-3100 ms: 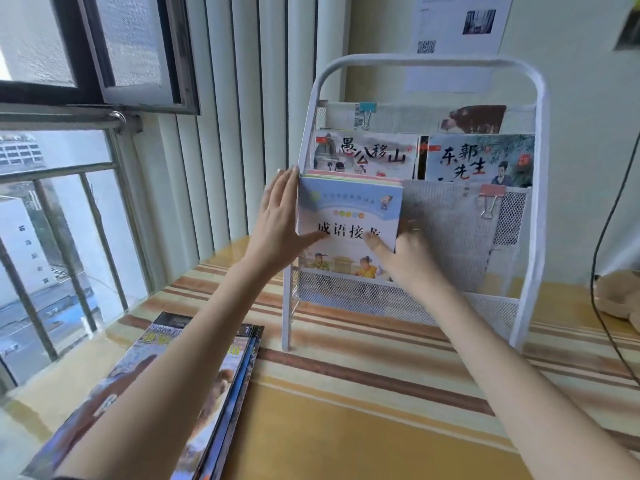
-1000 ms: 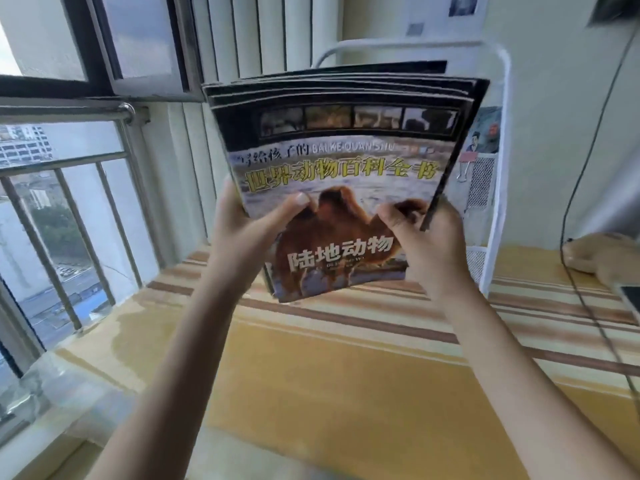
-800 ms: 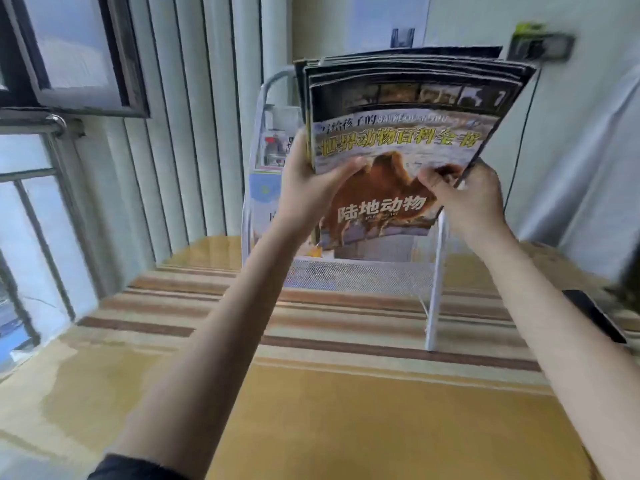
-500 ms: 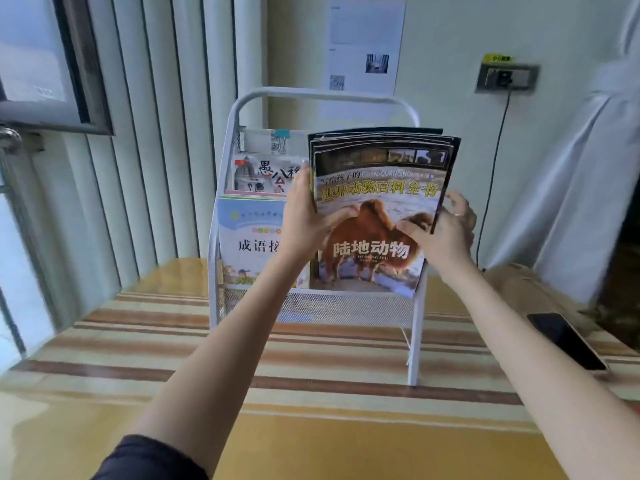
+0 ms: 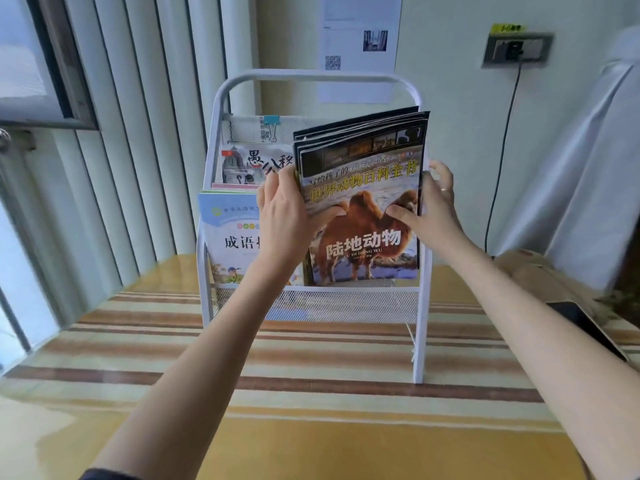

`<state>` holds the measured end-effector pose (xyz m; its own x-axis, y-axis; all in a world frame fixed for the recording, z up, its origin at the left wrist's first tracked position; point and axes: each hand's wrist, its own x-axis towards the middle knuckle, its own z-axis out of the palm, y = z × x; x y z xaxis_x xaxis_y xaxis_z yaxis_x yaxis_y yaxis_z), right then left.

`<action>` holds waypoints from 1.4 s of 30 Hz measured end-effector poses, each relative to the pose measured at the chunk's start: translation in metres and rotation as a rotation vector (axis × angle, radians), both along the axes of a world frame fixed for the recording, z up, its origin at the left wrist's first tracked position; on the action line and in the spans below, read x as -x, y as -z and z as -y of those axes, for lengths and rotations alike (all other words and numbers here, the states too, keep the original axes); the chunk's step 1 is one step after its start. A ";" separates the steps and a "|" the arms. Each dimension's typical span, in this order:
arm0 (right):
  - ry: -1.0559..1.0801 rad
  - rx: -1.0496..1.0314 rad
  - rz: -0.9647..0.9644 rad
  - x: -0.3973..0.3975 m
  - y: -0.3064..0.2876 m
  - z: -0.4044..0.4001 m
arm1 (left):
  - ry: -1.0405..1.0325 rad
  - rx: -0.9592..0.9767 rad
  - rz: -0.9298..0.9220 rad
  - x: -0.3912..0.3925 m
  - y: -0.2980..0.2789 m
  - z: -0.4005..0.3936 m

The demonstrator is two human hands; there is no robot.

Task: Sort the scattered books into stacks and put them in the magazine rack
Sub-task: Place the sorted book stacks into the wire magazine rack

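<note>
A white metal magazine rack [image 5: 423,306] stands on the striped table. Both hands hold a stack of dark animal books [image 5: 363,202] with a camel on the top cover, upright in the right half of the rack's lowest tier. My left hand [image 5: 284,216] grips the stack's left edge, thumb on the cover. My right hand [image 5: 433,206] grips its right edge. A light-blue book stack [image 5: 228,237] sits in the left half of the same tier. Another book [image 5: 252,164] with ink-style art stands in the tier above, partly hidden.
A striped yellow and brown table [image 5: 311,393] carries the rack. A dark phone [image 5: 585,327] lies at the right near a tan soft object [image 5: 540,271]. A black cable [image 5: 498,161] hangs from a wall socket. Window and vertical blinds [image 5: 138,133] are at the left.
The camel-cover stack was lifted off the table at the left, carried right and lowered into the right half of the rack's lowest tier. The view turned right with it.
</note>
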<state>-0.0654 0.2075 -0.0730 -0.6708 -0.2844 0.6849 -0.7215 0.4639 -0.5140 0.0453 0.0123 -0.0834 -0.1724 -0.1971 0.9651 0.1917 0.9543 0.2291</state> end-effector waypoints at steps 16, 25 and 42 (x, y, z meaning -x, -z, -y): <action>0.190 -0.482 -0.455 -0.020 -0.032 0.046 | -0.116 0.134 0.447 0.017 -0.009 0.017; 0.442 -0.631 -0.429 -0.045 -0.045 0.061 | -0.237 0.089 0.803 0.007 -0.034 0.008; 0.018 0.030 -0.190 -0.046 -0.036 0.034 | 0.449 -0.644 0.599 0.027 -0.066 -0.023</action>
